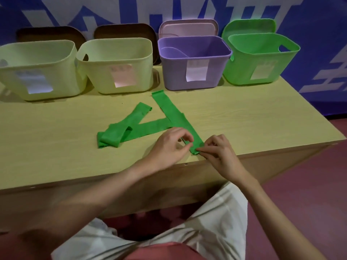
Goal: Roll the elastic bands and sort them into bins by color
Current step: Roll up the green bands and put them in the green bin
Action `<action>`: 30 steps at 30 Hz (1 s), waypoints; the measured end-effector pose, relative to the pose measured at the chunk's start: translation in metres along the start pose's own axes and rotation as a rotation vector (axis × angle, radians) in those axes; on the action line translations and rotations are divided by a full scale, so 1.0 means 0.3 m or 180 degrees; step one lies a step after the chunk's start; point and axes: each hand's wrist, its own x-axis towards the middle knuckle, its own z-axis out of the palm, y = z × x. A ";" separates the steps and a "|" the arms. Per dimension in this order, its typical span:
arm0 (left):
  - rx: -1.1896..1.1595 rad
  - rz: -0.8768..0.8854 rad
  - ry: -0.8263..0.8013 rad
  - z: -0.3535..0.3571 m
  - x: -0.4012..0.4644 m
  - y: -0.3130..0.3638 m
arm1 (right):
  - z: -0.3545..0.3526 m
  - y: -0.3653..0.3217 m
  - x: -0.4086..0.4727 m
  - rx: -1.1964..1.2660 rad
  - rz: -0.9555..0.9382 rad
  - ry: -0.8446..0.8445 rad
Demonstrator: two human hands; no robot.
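On pale wood-grain table [244, 117], both hands' fingers [189, 140] pinching flat, stretchy green band [174, 117].

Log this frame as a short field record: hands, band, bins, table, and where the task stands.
left hand: fingers pinch the near end of the green band
right hand: fingers pinch the same end
band state: mostly unrolled, lying folded across the table
bins: two pale yellow bins, purple bin, green bin, in a row at the back
matching bin: green bin, far right
stage: rolling just starting
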 end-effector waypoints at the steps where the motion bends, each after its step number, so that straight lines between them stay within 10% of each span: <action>1: 0.0049 0.0034 -0.0074 0.009 -0.023 0.004 | 0.005 0.002 -0.003 0.0036 -0.0040 -0.0033; 30: 0.1070 0.0020 0.0397 0.099 -0.113 0.013 | 0.020 0.000 -0.011 0.0528 0.0257 0.0225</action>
